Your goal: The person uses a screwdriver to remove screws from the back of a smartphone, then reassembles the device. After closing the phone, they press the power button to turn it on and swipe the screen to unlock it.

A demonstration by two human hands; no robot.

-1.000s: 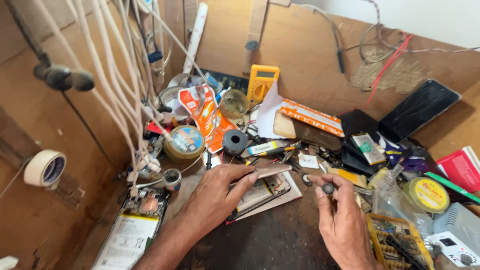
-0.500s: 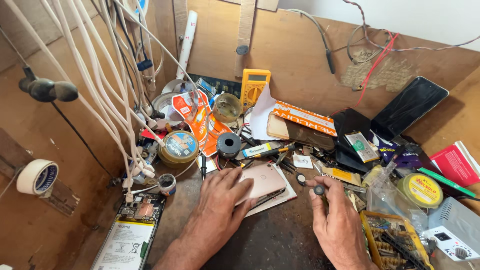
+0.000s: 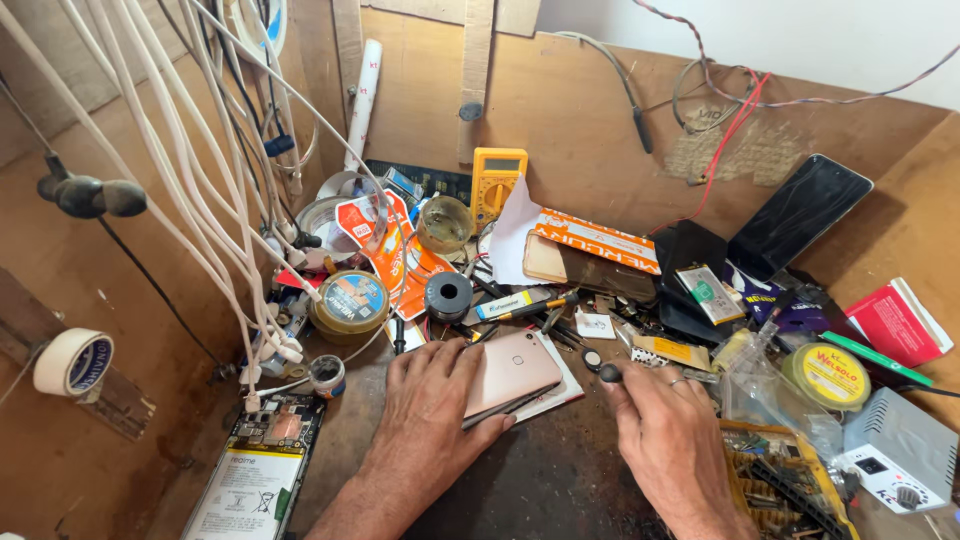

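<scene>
At the far left a roll of white tape (image 3: 72, 362) is hung on the wooden wall; below the bundle of white cables (image 3: 205, 190) an opened phone with its battery exposed (image 3: 258, 470) is laid on the dark counter (image 3: 540, 490); a round gold tin (image 3: 350, 302) is seen just behind it. The left hand (image 3: 425, 415) is pressed flat on the counter, its grip spread apart, the fingertips laid against the left edge of a rose-gold phone (image 3: 510, 368), which is placed back-up on a white sheet at the middle of the counter, between the two hands; a yellow multimeter (image 3: 497, 180) is propped against the back wall beyond it. The right hand (image 3: 668, 440) is closed on a small black-knobbed tool (image 3: 609, 373), pinched just beside the phone's right edge; further right a yellow round tin (image 3: 826, 374) and a grey power supply (image 3: 898, 452) are found among the clutter.
</scene>
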